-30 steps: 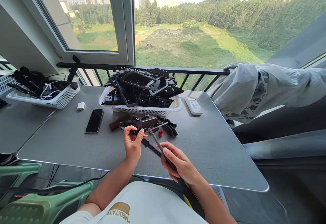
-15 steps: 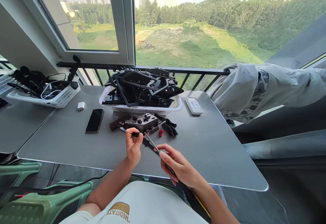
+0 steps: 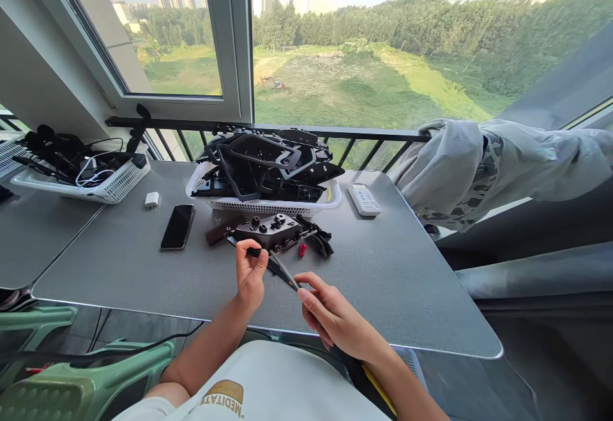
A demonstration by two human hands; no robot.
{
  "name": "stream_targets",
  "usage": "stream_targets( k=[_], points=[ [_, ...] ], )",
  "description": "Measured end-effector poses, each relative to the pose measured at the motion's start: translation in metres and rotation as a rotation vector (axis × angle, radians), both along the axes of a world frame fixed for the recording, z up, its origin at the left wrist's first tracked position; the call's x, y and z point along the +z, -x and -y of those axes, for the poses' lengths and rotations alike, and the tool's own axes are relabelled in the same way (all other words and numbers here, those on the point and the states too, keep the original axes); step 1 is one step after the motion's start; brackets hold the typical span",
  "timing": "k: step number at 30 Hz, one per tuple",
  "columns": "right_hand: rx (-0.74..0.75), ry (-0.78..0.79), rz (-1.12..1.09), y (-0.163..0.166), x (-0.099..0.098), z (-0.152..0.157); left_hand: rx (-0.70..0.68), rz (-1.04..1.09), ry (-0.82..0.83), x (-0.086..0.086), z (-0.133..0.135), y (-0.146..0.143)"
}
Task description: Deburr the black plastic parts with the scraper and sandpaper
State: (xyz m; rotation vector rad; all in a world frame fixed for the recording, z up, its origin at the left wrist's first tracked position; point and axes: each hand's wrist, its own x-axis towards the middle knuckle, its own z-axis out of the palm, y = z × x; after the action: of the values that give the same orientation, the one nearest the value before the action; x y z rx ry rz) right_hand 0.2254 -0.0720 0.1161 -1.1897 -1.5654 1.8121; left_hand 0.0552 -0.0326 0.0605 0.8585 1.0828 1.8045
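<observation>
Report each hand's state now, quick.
Left hand: closed, pinching a small black piece.
Right hand: closed, holding a slim grey tool.

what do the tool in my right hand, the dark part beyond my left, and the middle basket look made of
Tool: probably metal, grey with dull sheen. Dark part: likely moulded plastic, satin, with raised posts. Basket: apparently plastic, smooth white with perforated sides.

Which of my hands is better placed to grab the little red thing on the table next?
Your right hand, probably: it's nearer the red piece. It's gripping a slim metal tool, but your left hand is occupied too, pinching a dark piece.
</observation>
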Motion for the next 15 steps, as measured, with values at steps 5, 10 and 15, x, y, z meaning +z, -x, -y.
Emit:
stream_targets(
  k=[5,10,15],
  points=[
    [-0.05,0.119,-0.169,-0.002,-0.004,-0.003,-0.008,0.135,0.054,0.014,-0.006,0.002],
    [-0.298,0.046,-0.323,0.0,-0.01,-0.016,-0.081,0.229,0.112,0.027,-0.009,0.004],
    [-0.498,-0.041,-0.327,0.004,-0.011,-0.021,-0.184,0.262,0.162,0.028,-0.006,0.005]
  ],
)
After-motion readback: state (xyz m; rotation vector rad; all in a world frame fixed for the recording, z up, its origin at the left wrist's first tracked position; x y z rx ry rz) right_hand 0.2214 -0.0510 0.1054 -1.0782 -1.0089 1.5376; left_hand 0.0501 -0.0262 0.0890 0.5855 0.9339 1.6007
